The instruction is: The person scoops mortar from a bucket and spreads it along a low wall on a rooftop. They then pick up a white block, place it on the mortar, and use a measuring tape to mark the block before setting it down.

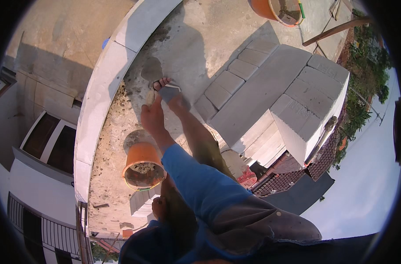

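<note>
My right arm, in a blue sleeve, reaches forward over the concrete floor. My right hand (152, 118) is closed, with a short pale tan piece (150, 97) at its fingers, too small to name. Just beyond it is my foot in a grey sandal (169, 93) with a white edge. Lower down, close to my other leg, my left hand (159, 207) has curled fingers; whatever may be in them is hidden. Between the two hands stands an orange bucket (143, 163) with grey mortar-like material inside.
A low curved block wall (101, 83) runs along the left, with a lower level beyond it. Pale building blocks (306, 97) are stacked at the right. Another orange bucket (271, 11) stands far off near a timber (337, 31). Tiled roofs (282, 180) lie past the stack.
</note>
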Tool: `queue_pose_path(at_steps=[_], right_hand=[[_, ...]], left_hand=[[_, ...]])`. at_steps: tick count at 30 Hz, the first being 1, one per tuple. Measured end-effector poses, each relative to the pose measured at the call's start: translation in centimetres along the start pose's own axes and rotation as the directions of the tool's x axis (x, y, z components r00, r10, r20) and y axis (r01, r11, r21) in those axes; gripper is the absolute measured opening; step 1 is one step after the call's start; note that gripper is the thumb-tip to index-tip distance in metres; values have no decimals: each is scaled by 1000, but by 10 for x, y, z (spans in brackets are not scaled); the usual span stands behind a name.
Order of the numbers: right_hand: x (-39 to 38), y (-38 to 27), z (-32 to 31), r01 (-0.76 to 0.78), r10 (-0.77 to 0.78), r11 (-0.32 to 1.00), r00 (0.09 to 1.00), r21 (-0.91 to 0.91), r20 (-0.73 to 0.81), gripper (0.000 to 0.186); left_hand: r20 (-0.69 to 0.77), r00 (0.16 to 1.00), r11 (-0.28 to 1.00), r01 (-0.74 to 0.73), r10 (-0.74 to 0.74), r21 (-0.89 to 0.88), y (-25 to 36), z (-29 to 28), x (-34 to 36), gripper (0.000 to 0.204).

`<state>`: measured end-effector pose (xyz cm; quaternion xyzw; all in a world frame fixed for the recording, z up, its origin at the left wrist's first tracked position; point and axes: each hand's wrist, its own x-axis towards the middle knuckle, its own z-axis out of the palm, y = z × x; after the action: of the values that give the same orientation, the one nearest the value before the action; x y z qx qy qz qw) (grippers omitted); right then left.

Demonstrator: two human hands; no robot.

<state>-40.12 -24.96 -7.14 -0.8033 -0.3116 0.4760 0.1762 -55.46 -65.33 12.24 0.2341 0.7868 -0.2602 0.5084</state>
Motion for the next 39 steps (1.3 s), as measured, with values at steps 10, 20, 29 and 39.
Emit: queue_pose_path(at_steps=[10, 20, 29, 39], right_hand=[[408, -66, -307, -57, 30, 992, 975, -116, -219, 52], [525, -52, -288, 320, -612, 583, 777, -746, -145, 44], [309, -28, -144, 135, -197, 892, 975, -432, -102, 53], [142, 64, -4, 273, -294, 877, 956, -397, 7, 56]], left_hand=[[40, 915, 859, -360, 400, -364, 350, -78, -25, 37], [278, 883, 820, -181, 378, -543, 413, -94, -22, 44], [-3, 934, 905, -346, 356, -249, 203, -81, 0, 42], [20, 997, 958, -63, 71, -281, -54, -9, -51, 51]])
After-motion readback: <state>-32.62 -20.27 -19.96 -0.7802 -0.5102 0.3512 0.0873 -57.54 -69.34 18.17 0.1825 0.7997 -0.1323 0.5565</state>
